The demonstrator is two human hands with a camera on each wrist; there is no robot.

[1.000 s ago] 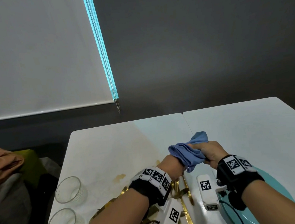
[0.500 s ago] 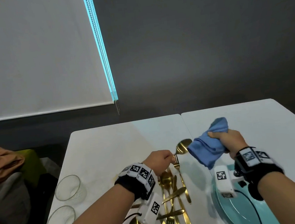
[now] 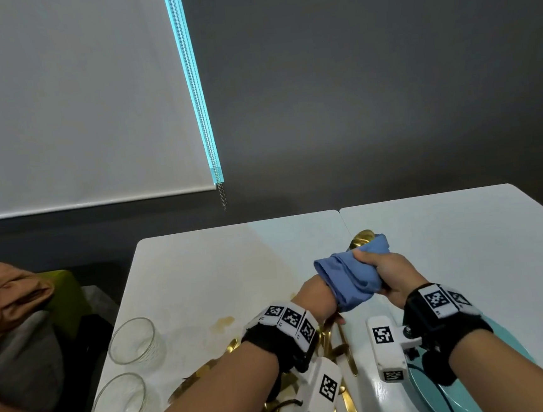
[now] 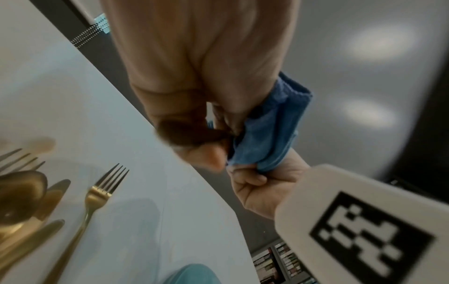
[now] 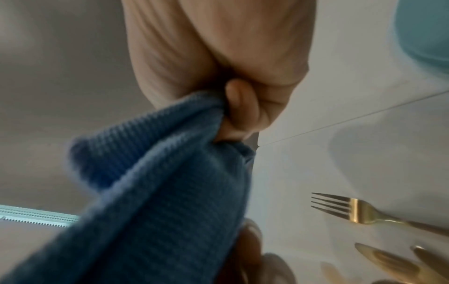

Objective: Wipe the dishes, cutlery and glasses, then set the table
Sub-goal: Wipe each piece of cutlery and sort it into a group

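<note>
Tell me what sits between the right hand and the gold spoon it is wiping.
Only the blue cloth: the right hand grips it bunched around the gold spoon, whose bowl pokes out at the far end.

Both forearms bare, no sleeves. Left wristband (image 3: 285,336): black strap, white strip of square fiducial tags. Right wristband (image 3: 443,309): same build. White tagged camera block (image 3: 386,347) under each wrist; thin black cable (image 3: 444,391) off the right one.

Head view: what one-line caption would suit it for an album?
Right hand wraps a blue cloth round a gold spoon above the table.
</note>
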